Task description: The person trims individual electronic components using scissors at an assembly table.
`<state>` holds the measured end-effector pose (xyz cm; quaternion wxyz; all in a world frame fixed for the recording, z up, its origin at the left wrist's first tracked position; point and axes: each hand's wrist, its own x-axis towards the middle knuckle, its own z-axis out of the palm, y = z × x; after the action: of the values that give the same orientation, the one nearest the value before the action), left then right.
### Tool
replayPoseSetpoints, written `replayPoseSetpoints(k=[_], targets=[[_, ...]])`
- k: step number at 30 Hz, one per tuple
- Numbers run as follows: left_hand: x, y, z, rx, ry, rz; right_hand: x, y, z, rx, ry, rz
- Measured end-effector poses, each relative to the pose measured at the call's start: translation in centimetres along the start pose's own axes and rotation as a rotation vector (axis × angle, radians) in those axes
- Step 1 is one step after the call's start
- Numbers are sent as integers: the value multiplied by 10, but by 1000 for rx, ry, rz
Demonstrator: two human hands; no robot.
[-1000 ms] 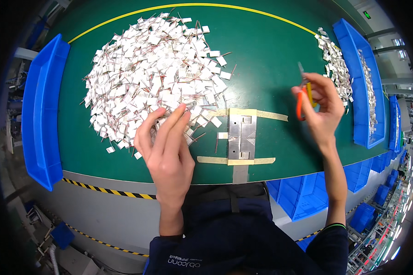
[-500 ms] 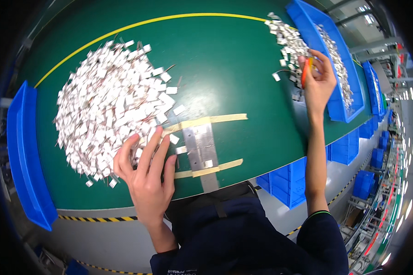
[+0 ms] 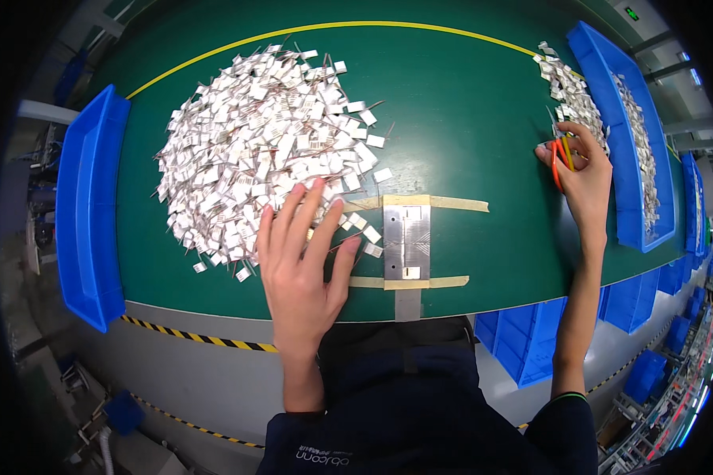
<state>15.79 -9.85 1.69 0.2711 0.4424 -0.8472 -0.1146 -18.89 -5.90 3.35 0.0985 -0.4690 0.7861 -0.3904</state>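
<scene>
My left hand (image 3: pixel 301 273) lies palm down at the near edge of a big pile of small white rectangular pieces with thin dark wires (image 3: pixel 253 142). Its fingers are stretched and spread, their tips on the pieces. At the right, my right hand (image 3: pixel 586 178) is closed round a hand tool with orange and yellow handles (image 3: pixel 558 166). The tool's thin metal tip points away from me; its exact kind is unclear. Just beyond that hand is a smaller heap of white pieces (image 3: pixel 570 91). Between the hands sits a metal plate fixture (image 3: pixel 417 241), with small white parts on it.
Strips of tan tape (image 3: pixel 459 204) hold the fixture to the green table (image 3: pixel 483 119). A blue tray (image 3: pixel 91 214) stands at the left edge. Another blue tray (image 3: pixel 622 142), with small pieces inside, is at the right. Blue bins (image 3: pixel 523 340) stand below the table's near edge.
The view has shifted, so the table appears further right. My left hand still rests spread at the pile's edge; my right hand still grips the tool, now with its metal tip visible.
</scene>
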Motion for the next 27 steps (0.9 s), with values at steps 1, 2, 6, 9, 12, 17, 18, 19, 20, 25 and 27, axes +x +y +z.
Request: replayPoseSetpoints(k=[1,2,6,9,12,17,18,19,20,25,27], targets=[[-1,-1,0,-3,0,10,1,0,1,5,-10,12],[-2,-2,0,5,3,6,1,-3,1,12,-14,8],[-3,-2,0,27,44,-19,-1,-10,-2,-139,-26,20],[-3,0,0,57,113,-53,-3,-9,-4,-123,53,-16],[-4,1,0,50,207,-84,-2,-5,-4,14,156,-75],[-6,-5,3,-42,457,-186,-5,-7,-11,177,380,-126],[-8,-4,1,-39,466,-190,-5,-7,-13,224,452,-156],[-12,-4,-1,-185,495,-334,-4,-6,-13,259,467,-219],[-14,-4,-2,-335,521,-476,-4,-7,-12,261,464,-227],[-9,-10,-18,-529,648,-465,-9,-14,-13,526,293,-218],[-6,-3,-25,-500,603,-485,-13,-23,-15,665,125,-165]])
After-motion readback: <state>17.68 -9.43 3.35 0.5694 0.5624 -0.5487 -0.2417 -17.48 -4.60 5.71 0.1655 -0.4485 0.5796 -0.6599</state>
